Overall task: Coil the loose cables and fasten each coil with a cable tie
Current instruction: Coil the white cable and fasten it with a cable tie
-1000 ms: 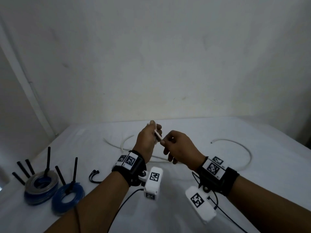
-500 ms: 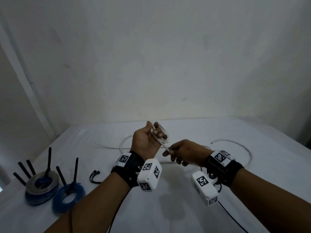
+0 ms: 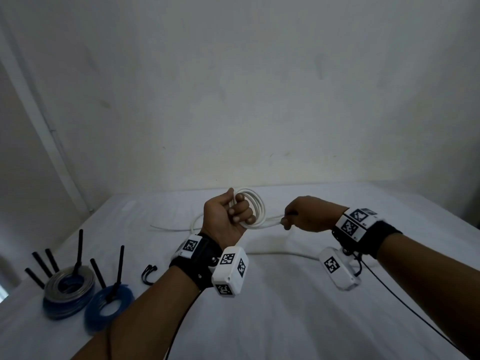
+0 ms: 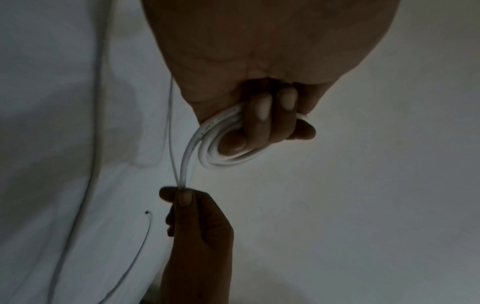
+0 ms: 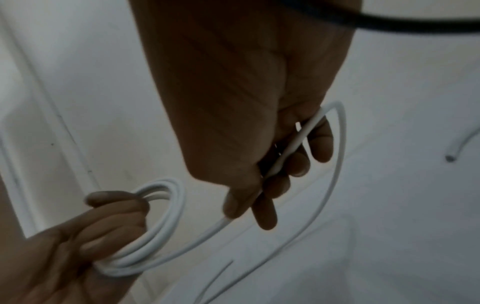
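Observation:
My left hand (image 3: 231, 216) grips a small coil of white cable (image 3: 255, 207), its fingers curled through the loops (image 4: 228, 158). The cable's free run leaves the coil to the right, where my right hand (image 3: 304, 216) pinches it between thumb and fingers (image 5: 262, 185). The remaining white cable (image 3: 171, 228) trails loose over the white table behind and below my hands. Both hands are raised above the table's middle.
At the left stand a grey-and-blue cable coil (image 3: 68, 287) and a blue coil (image 3: 110, 304), each fastened with a black tie, with loose black cable ties (image 3: 41, 263) beside them. A small black clip-like item (image 3: 148, 272) lies near my left wrist. A white wall rises behind the table.
The coil in my left hand has gained loops and grown. My right hand has slid to the right along the cable, away from the left hand.

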